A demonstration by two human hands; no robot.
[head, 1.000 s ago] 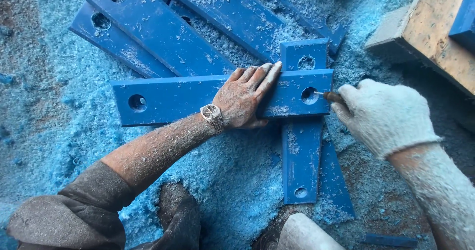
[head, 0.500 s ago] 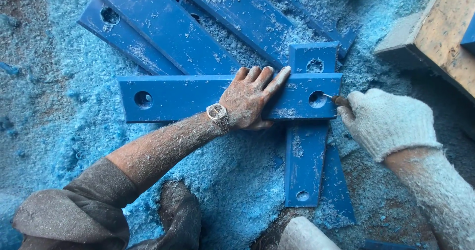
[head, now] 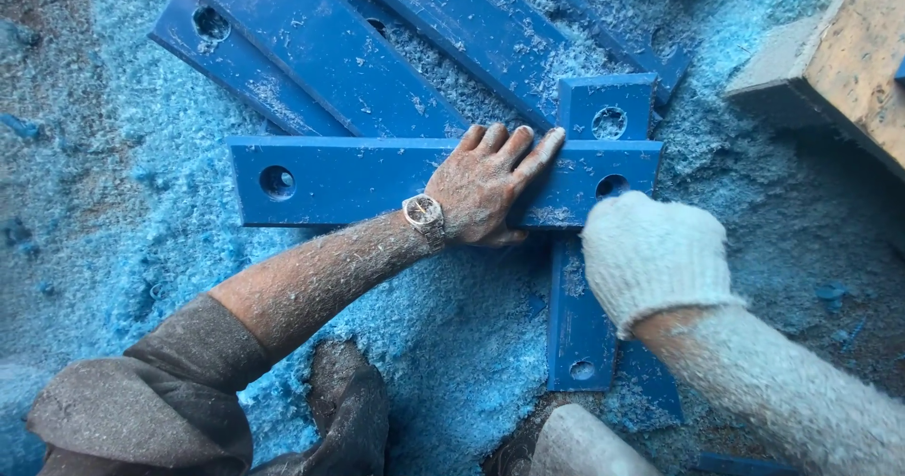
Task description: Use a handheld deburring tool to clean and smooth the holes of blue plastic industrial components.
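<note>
My bare left hand (head: 485, 188), with a watch (head: 424, 214) on the wrist, lies flat, fingers together, on a horizontal blue bar (head: 349, 179) that has a round hole near each end. That bar crosses over a vertical blue bar (head: 580, 325). My right hand (head: 650, 254) wears a white knit glove and is closed into a fist just below the horizontal bar's right hole (head: 611, 186). The small brown tool it held earlier is now hidden under the glove.
Several more long blue bars (head: 320, 52) with holes lie slanted at the top. Blue shavings (head: 141, 203) cover the ground all around. A wooden block (head: 848, 52) sits at the top right. A pale rounded object (head: 584, 448) shows at the bottom edge.
My gloved right hand has moved left and down toward the right hole, covering the small brown tool tip. My left hand stays flat on the bar.
</note>
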